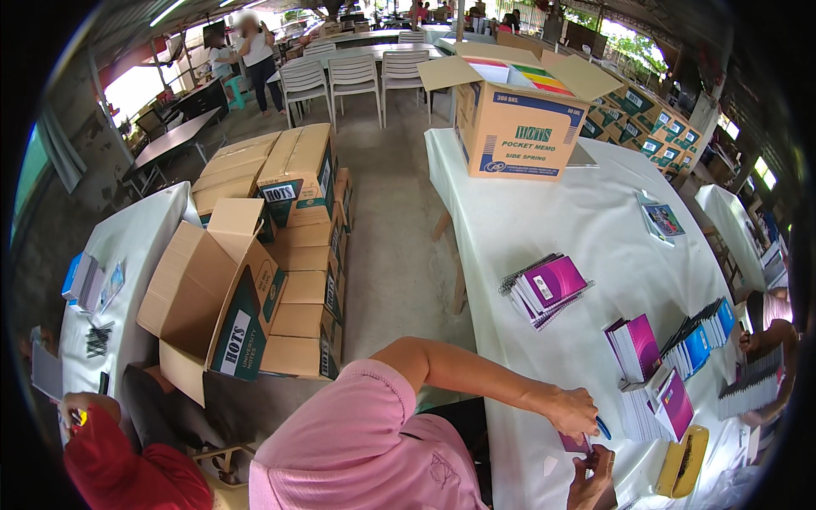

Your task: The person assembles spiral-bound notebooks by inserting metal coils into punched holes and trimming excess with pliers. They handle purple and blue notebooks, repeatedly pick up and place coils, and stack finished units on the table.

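My left arm in a pink sleeve reaches over the white-covered table at the right. My left hand is closed around a slim blue-handled tool, its kind mostly hidden by the fingers. Just nearer, my right hand pinches the edge of a small purple-covered notebook lying under the left hand. Beside the hands, purple spiral notebooks stand stacked with their pages toward me. A yellow case lies to their right. Small white paper scraps rest by the notebook.
More purple notebooks and blue ones are piled on the table. An open carton of notebooks stands at its far end. Stacked cartons and an open box fill the left side. A co-worker in red sits at lower left.
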A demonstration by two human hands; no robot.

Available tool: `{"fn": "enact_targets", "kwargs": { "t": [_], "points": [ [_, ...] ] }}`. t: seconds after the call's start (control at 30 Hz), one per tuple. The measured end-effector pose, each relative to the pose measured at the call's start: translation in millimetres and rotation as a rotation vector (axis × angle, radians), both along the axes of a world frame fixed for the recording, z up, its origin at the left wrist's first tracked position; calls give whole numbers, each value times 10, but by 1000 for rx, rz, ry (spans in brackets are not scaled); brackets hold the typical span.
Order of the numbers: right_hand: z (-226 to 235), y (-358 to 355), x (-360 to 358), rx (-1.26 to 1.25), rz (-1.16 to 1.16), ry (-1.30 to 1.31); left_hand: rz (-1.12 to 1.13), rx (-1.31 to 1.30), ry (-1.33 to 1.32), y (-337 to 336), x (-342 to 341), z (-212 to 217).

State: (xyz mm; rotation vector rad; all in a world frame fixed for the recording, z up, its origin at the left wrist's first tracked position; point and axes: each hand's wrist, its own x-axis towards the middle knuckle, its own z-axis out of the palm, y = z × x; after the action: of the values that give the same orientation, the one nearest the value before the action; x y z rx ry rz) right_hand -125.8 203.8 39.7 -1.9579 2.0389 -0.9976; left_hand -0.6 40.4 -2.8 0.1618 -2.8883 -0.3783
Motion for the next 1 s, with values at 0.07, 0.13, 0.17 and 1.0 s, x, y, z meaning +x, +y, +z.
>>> {"fn": "enact_targets", "kwargs": {
  "t": [0.07,0.13,0.17,1.0],
  "points": [
    [-137,35,-55,13,-117,-58,-5,10,-3,7,3,33],
    [-100,25,-83,3,-86,72,-7,21,-8,13,26,41],
    [-91,14,-100,-2,-68,136,-10,25,-8,14,38,39],
    [-63,-33,-140,25,3,245,-39,31,78,81,-4,-8]
  ]
}}
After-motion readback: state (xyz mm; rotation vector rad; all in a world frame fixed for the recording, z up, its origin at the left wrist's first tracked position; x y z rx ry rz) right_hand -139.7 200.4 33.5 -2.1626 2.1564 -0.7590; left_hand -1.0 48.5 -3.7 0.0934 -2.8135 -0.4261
